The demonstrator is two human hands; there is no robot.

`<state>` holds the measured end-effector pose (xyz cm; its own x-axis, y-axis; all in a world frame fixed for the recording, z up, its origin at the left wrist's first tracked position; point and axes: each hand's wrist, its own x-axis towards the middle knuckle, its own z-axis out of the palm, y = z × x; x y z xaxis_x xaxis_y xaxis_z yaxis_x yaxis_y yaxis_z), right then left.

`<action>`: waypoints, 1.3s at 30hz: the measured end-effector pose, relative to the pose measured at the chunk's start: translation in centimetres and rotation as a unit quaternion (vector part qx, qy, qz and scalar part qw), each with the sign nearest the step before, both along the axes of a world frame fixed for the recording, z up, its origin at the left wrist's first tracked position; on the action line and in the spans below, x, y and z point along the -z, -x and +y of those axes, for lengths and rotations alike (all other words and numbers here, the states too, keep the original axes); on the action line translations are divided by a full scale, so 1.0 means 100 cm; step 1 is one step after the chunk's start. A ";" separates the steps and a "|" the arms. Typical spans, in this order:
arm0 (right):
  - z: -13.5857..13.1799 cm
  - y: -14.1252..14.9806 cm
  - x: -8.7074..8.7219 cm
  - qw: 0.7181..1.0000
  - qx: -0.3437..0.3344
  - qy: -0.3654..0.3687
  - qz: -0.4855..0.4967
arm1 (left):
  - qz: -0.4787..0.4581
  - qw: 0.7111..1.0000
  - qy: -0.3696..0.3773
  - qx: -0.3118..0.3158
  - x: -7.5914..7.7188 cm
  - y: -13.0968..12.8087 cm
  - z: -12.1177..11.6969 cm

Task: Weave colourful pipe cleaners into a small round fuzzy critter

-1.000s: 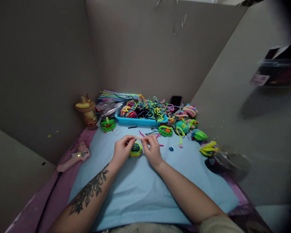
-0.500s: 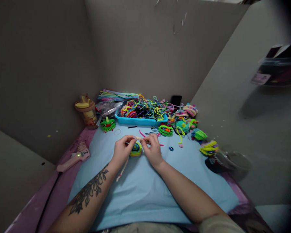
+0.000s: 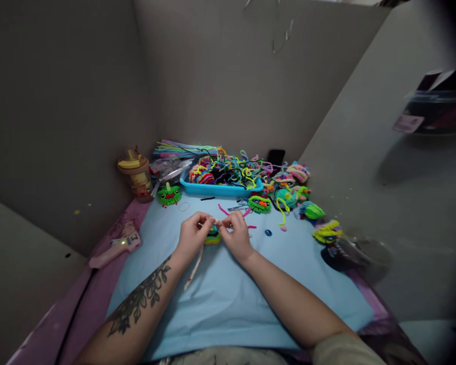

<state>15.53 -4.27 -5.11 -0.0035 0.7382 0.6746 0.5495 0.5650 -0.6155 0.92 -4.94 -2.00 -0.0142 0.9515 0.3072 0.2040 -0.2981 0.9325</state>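
Note:
My left hand (image 3: 193,234) pinches a cream-coloured pipe cleaner (image 3: 195,268), whose loose end hangs down below the fingers toward the cloth. Close against it, my right hand (image 3: 236,234) is closed at the fingertips on the same pipe cleaner's upper end, which is mostly hidden between the fingers. Just beneath the fingertips lies a small striped pipe-cleaner piece (image 3: 213,237) in yellow, green and blue, partly covered by the hands.
A blue tray (image 3: 222,191) heaped with coloured pipe cleaners stands at the back. Green pipe-cleaner figures (image 3: 169,195) flank it. A pink glue gun (image 3: 116,252) lies left beside a lidded cup (image 3: 135,175). A dark cap (image 3: 338,256) and a blue button-like piece (image 3: 268,232) are right.
The fingertips of both hands have drawn closer together and slightly lower. Less of the pipe cleaner shows between them, and its hanging end has swung a little.

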 end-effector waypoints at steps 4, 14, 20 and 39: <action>0.002 -0.001 0.001 0.999 -0.040 0.008 0.002 | 0.022 0.999 -0.025 0.010 0.007 0.002 0.004; 0.000 -0.003 -0.003 0.996 -0.069 -0.011 -0.047 | 0.034 0.997 -0.063 0.025 0.007 0.004 0.005; -0.003 -0.003 -0.007 0.999 -0.027 -0.015 -0.007 | -0.011 1.000 0.010 0.018 0.006 0.001 0.006; -0.005 0.000 -0.002 1.000 0.007 -0.023 0.017 | -0.028 0.999 0.010 0.017 -0.003 0.000 0.000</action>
